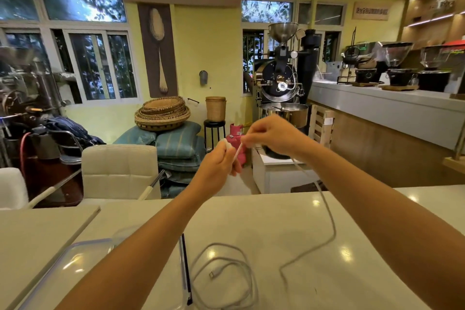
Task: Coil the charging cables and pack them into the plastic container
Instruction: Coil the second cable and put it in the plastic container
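Note:
Both hands are raised above the white table [276, 214]. My left hand [219, 166] grips the plug end of a white charging cable [329, 224], with the white tip showing above its fingers. My right hand [271, 134] pinches the same cable a short way along, so a taut stretch runs between the hands. The rest of that cable hangs down from my right hand and trails across the table. A second white cable [224, 274] lies loosely coiled on the table near the front. The clear plastic container [75, 259] sits at the lower left, partly hidden by my left forearm.
A dark pen-like stick [186, 269] lies beside the container. Cream chairs [120, 171] stand past the table's far edge. Behind them are stacked cushions, woven baskets, a coffee roaster [279, 78] and a counter [387, 113] with grinders on the right.

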`<move>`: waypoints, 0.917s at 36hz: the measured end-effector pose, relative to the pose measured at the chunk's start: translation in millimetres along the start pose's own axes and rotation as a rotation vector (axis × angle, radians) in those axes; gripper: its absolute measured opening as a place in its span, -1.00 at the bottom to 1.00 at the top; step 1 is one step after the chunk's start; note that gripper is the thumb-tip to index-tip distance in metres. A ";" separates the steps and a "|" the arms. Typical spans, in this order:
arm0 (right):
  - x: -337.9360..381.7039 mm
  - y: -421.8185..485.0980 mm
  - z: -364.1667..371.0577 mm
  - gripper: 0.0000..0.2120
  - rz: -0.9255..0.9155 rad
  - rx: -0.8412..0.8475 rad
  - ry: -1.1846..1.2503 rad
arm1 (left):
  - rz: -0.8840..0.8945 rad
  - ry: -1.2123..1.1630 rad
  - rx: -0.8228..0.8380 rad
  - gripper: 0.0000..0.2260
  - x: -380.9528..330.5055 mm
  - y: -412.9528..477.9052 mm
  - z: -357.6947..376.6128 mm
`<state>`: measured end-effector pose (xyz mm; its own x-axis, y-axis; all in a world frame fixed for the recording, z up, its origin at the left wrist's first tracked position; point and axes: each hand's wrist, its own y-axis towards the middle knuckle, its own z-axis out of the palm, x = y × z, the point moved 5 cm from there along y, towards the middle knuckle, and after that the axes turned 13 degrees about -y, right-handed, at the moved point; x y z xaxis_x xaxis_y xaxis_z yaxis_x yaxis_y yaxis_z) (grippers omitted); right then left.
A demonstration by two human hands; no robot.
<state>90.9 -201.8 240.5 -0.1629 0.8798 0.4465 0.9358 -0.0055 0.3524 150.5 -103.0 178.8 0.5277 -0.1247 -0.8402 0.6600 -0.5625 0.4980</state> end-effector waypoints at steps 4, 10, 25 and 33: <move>-8.5 5.9 -17.2 -0.79 0.023 -0.097 0.150 | -0.015 -0.173 0.085 -0.70 -13.0 -9.3 18.9; -20.8 12.7 -8.6 -0.76 0.030 -0.062 0.305 | 0.024 -0.261 0.140 -0.69 -29.4 -17.5 30.1; -23.3 -8.8 106.9 -0.73 0.294 0.142 0.796 | 0.061 -0.272 -0.010 -0.70 -38.4 1.4 17.6; -4.8 -23.1 108.3 -0.71 0.118 0.197 0.118 | 0.059 -0.031 -0.129 -0.73 -13.1 15.0 -7.5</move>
<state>103.9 -154.5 141.1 -0.0736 0.8171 0.5719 0.9915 -0.0021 0.1305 157.5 -103.7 198.9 0.5527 -0.1807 -0.8136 0.6922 -0.4442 0.5688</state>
